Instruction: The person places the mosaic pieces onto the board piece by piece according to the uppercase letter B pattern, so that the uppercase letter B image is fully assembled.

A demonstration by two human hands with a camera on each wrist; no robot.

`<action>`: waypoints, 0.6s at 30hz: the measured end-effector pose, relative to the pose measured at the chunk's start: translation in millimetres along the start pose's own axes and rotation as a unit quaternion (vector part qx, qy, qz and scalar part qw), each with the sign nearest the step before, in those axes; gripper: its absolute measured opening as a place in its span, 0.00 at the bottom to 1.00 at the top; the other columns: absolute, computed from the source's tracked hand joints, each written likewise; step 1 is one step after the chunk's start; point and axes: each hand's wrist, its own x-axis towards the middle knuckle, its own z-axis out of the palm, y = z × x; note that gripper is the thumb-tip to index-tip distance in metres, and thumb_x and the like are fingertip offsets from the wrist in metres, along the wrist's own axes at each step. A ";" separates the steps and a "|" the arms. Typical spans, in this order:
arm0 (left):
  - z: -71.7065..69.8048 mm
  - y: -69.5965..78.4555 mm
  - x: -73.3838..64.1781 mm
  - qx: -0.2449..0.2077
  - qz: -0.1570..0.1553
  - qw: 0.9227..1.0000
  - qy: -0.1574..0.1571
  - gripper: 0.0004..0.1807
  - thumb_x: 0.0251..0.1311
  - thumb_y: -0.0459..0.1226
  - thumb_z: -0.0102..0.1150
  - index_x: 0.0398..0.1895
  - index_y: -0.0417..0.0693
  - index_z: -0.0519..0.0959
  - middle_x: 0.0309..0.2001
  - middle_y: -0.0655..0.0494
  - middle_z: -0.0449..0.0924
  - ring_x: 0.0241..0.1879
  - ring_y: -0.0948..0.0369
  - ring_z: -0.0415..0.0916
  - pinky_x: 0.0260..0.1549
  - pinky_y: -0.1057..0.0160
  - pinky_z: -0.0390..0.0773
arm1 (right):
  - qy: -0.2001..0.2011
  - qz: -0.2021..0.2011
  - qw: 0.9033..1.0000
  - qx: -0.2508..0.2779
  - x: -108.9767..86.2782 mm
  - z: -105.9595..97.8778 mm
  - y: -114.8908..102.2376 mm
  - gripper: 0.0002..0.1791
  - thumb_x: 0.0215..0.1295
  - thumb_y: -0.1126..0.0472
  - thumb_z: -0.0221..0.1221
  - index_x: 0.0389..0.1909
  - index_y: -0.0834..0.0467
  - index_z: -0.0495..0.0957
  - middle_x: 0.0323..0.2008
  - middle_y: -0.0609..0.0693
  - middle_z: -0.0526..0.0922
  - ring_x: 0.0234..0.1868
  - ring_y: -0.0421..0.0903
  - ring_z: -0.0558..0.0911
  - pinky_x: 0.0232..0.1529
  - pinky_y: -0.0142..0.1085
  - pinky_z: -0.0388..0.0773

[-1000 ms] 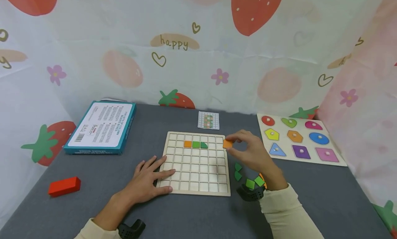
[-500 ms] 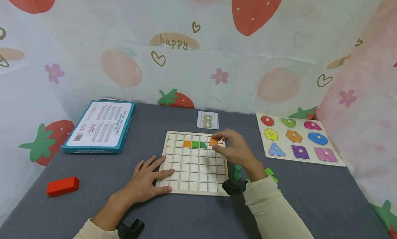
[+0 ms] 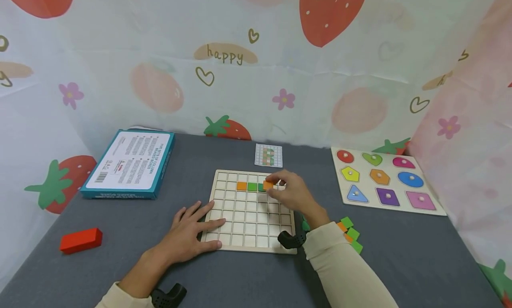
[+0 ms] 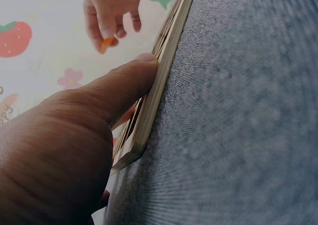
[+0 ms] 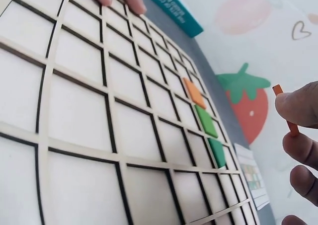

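An orange square tile [image 3: 268, 185] is pinched between the thumb and fingers of my right hand [image 3: 294, 192], raised above the wooden grid board [image 3: 250, 241]. Along one row of that board lie an orange tile [image 5: 194, 93], a light green square tile [image 5: 205, 120] and a dark green tile with a rounded corner [image 5: 217, 152]. In the head view the held tile partly covers the dark green one. My left hand [image 3: 186, 237] rests with spread fingers on the board's left side, and in the left wrist view its thumb [image 4: 134, 78] presses the board's edge.
Behind the board lies a small pattern card [image 3: 268, 155]. Several loose green and orange tiles [image 3: 353, 234] sit right of it, partly hidden by my right arm. A shape puzzle [image 3: 384, 197] stands far right, a teal box [image 3: 128, 163] back left, a red block [image 3: 81, 241] front left.
My right hand has carried the orange tile leftward from beyond the board's right edge to above the row of tiles. My left hand stays where it was.
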 end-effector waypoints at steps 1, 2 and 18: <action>-0.1 0.3 0.0 -0.001 -0.001 1.000 0.000 0.34 0.55 0.63 0.60 0.64 0.62 0.76 0.73 0.48 0.54 0.71 0.40 0.45 0.60 0.32 0.39 | -0.003 0.010 1.000 0.001 0.5 1.2 1.4 0.14 0.62 0.63 0.65 0.50 0.58 0.82 0.44 0.49 0.79 0.45 0.50 0.74 0.43 0.45 0.73; -0.3 0.4 0.0 -0.002 -0.001 1.000 0.000 0.34 0.55 0.62 0.61 0.64 0.61 0.76 0.73 0.48 0.54 0.71 0.40 0.44 0.60 0.32 0.39 | -0.006 0.018 1.000 0.003 0.9 2.4 3.0 0.14 0.62 0.63 0.64 0.50 0.58 0.82 0.45 0.49 0.79 0.45 0.50 0.73 0.43 0.45 0.73; 0.1 0.8 0.0 -0.007 -0.002 1.000 0.001 0.34 0.55 0.62 0.61 0.63 0.61 0.76 0.73 0.48 0.54 0.71 0.40 0.44 0.60 0.32 0.39 | -0.027 0.063 0.998 -0.018 7.8 19.7 13.9 0.12 0.62 0.64 0.65 0.47 0.58 0.84 0.39 0.49 0.78 0.35 0.47 0.72 0.33 0.40 0.70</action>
